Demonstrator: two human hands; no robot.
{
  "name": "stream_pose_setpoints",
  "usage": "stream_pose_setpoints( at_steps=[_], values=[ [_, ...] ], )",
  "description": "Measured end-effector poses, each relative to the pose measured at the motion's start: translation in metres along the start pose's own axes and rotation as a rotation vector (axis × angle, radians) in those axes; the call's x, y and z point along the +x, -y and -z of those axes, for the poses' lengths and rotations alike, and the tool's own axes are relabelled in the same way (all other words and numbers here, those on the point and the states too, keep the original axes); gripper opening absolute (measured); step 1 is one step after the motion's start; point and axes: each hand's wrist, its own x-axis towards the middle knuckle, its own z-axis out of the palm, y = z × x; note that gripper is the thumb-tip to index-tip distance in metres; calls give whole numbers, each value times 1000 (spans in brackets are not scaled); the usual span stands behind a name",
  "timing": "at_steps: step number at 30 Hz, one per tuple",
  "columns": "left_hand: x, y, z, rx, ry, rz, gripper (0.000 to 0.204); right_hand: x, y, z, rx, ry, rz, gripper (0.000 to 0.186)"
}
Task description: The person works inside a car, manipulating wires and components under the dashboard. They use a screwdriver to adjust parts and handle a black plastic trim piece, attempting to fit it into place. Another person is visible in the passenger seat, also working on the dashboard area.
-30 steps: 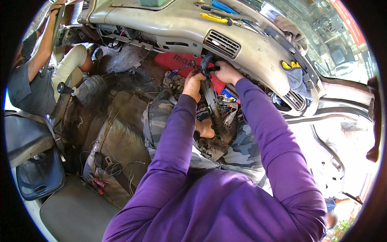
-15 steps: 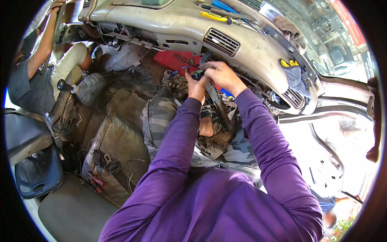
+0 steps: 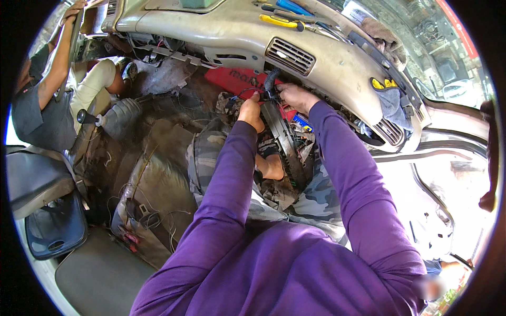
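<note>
Below the dashboard a black corrugated hose (image 3: 271, 80) hangs down between my hands. My left hand (image 3: 251, 111) is closed at the hose's left side, thumb up, by thin dark wires; what it grips is too small to make out. On the other side my right hand (image 3: 296, 97) has its fingers bent in against the hose, and whatever lies in them is hidden. A long grey metal bracket (image 3: 284, 141) slants down beneath both hands. Beside it, under my right wrist, lies a blue and yellow packet (image 3: 302, 122).
A red case (image 3: 232, 79) lies on the footwell floor. The beige dashboard (image 3: 211, 26) carries a yellow utility knife (image 3: 279, 21) and other tools. A gear lever (image 3: 84, 116) stands left, near another person (image 3: 45, 113). Loose wires lie over the torn seat (image 3: 163, 179).
My hands, which were together around a small dark round object, have moved apart. The corrugated hose now shows between them, and the round object is no longer plainly visible.
</note>
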Motion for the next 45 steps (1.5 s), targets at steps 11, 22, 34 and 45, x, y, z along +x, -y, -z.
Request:
stream_pose_setpoints(
  at_steps=[11, 22, 34, 45],
  values=[
    [31, 16, 6, -80, -42, -229, 28, 17, 42, 7, -962, -98, 120, 40],
    [-16, 24, -9, 131, 47, -645, 89, -81, 26, -27, -314, -469, 565, 25],
    [19, 51, 7, -202, 77, -654, 56, -45, 29, -39, 94, -219, 479, 40],
    [-7, -2, -2, 25, -48, 18, 67, 3, 3, -3, -199, -30, 95, 59]
  ],
)
